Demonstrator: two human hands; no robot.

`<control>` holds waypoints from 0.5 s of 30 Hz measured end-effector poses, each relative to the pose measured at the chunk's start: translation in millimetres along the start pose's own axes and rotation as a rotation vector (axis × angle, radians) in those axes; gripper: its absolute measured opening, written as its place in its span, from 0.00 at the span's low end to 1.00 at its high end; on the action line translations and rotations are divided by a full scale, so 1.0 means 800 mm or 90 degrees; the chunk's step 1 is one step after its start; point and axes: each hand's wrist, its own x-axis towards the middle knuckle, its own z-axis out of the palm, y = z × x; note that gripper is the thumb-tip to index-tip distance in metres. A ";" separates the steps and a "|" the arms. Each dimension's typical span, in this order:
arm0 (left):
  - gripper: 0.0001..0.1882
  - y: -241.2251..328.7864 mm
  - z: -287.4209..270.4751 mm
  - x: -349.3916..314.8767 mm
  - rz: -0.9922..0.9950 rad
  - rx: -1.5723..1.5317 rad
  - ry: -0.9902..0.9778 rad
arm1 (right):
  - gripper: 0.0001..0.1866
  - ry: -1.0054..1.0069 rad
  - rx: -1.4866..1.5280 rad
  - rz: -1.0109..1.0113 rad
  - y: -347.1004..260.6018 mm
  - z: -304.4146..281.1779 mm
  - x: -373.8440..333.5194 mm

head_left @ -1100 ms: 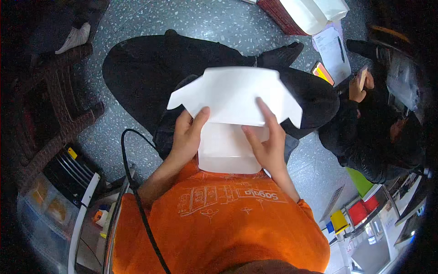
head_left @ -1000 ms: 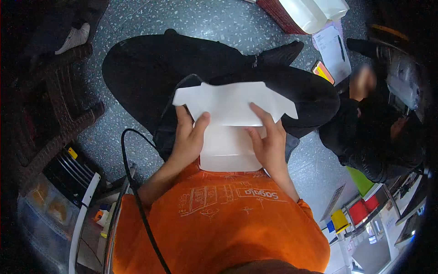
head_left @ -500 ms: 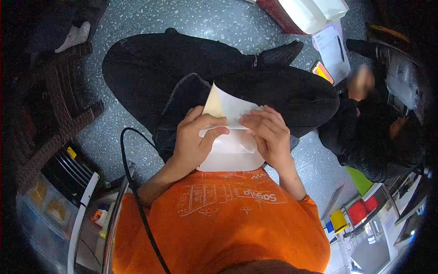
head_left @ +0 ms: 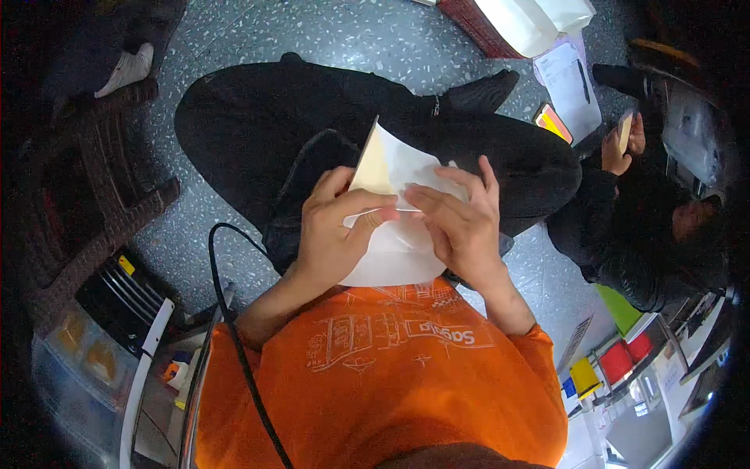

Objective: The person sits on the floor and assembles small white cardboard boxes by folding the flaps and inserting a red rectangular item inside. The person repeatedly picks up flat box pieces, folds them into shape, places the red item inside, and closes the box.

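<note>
Folded white paper sheet held over lap, above black trousers, in front of orange shirt. Left hand pinches sheet's left edge, thumb on top, fingers curled beneath. Right hand presses flat on sheet's right side, fingers extended toward left thumb, fingertips nearly meeting. Upper flap of sheet stands up above both hands; rounded lower part hangs below them. Black cable runs down left of shirt.

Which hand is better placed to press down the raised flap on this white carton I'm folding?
Probably the left hand: its fingers already pinch the upright flap of the white carton. The right hand lies flat beside it, steadying the sheet.
</note>
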 end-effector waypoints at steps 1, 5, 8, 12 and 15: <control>0.10 0.000 0.001 0.003 0.007 0.009 0.000 | 0.16 0.002 -0.006 -0.006 -0.001 0.002 0.004; 0.10 0.005 -0.010 0.012 0.024 -0.005 0.032 | 0.14 0.038 0.036 -0.036 0.000 0.007 0.012; 0.10 0.009 -0.038 0.021 -0.024 0.005 0.074 | 0.12 0.091 -0.046 0.002 0.026 -0.004 0.013; 0.10 -0.005 -0.060 0.029 -0.014 -0.002 0.118 | 0.09 0.128 0.116 0.091 0.045 -0.027 0.009; 0.10 -0.002 -0.055 0.029 0.006 -0.051 0.132 | 0.15 0.347 0.335 0.203 0.048 -0.026 0.020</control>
